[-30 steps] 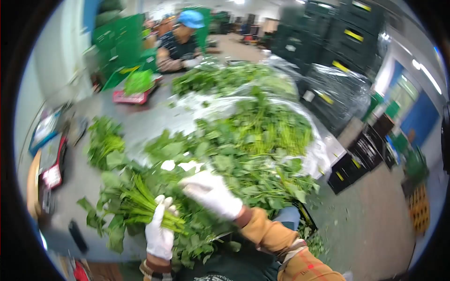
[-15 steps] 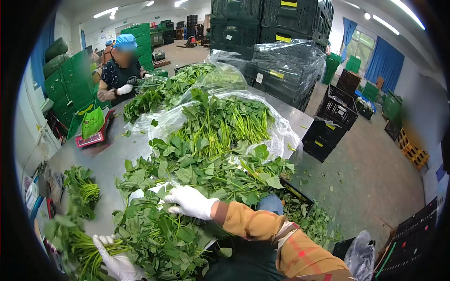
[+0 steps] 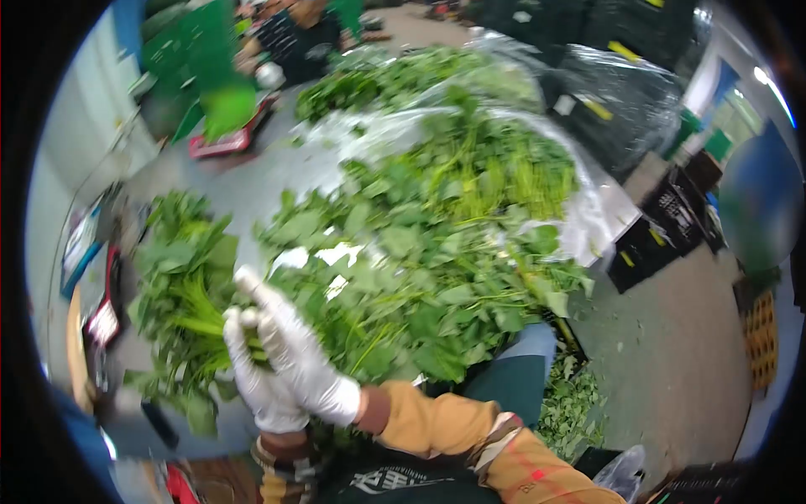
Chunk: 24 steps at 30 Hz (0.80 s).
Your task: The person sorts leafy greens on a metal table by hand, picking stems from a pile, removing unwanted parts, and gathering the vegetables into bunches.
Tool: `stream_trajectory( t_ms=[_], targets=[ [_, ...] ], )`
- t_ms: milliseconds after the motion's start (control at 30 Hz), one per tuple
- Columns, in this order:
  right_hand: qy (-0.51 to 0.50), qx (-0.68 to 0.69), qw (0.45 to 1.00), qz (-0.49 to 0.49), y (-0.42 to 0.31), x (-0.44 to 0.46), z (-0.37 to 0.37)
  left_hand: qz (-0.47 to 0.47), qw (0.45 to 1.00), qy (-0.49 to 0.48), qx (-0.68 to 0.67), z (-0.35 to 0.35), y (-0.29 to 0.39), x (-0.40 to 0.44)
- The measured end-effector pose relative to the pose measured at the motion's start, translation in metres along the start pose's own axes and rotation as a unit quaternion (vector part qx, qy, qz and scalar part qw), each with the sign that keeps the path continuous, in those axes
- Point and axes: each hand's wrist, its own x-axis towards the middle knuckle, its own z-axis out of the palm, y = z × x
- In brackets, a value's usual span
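Observation:
A bunch of leafy green stems (image 3: 197,315) is held at the lower left, its cut ends toward my palms. My left hand (image 3: 260,382), in a white glove, is closed around the stem ends. My right hand (image 3: 298,361), also gloved, lies against the left one with its fingers stretched along the stems' end. Loose leafy greens (image 3: 420,286) cover the table just right of my hands. Behind them, a large heap of stems (image 3: 504,176) rests on clear plastic sheeting (image 3: 588,210).
Across the metal table (image 3: 243,189) stands a person (image 3: 294,42) near a red scale (image 3: 222,144) bearing something green. Wrapped dark crates (image 3: 617,109) stand at the back right. More black crates (image 3: 642,252) and fallen leaves (image 3: 575,407) are on the right-hand floor.
My right hand has left the loose greens and moved left to meet my left hand. The held bunch now stands nearer the table's middle in view. The camera view has turned and tilted down.

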Motion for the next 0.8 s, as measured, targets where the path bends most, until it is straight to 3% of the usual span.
stream_trajectory(
  t_ms=[133,200,267,300,333,467,533,600,633,767,800],
  targets=[
    [-0.033,-0.002,0.998,0.045,0.009,0.002,-0.002,0.105,0.971,0.064,0.205,-0.022,0.008,-0.008],
    [-0.070,0.027,0.989,0.128,0.017,0.003,-0.008,0.229,0.918,0.080,0.315,-0.021,-0.009,-0.011],
    [-0.130,0.045,0.982,0.130,0.032,0.009,-0.019,0.221,0.929,0.070,0.288,-0.020,-0.007,-0.008],
    [-0.155,0.053,0.970,0.178,0.034,0.018,-0.029,0.194,0.932,-0.019,0.305,-0.025,0.003,0.002],
    [-0.181,0.060,0.955,0.227,0.036,0.032,-0.042,0.212,0.924,0.003,0.318,-0.012,-0.001,0.002],
    [-0.068,-0.275,0.935,0.214,0.099,0.088,-0.126,0.214,0.914,-0.025,0.343,-0.033,0.036,0.007],
    [-0.003,-0.456,0.863,0.215,0.136,0.103,-0.165,0.213,0.912,-0.008,0.349,-0.043,0.043,0.005],
    [-0.054,-0.690,0.722,0.000,0.163,0.107,-0.194,0.212,0.909,0.033,0.357,-0.051,0.045,-0.001],
    [-0.051,-0.719,0.692,-0.040,0.164,0.105,-0.193,0.212,0.913,0.054,0.345,-0.053,0.046,-0.003],
    [-0.126,-0.770,0.626,0.009,0.163,0.120,-0.198,0.220,0.899,0.069,0.373,-0.062,0.058,-0.007],
    [-0.123,-0.746,0.654,0.038,0.159,0.120,-0.196,0.224,0.896,0.081,0.375,-0.061,0.058,-0.007]
  ],
)
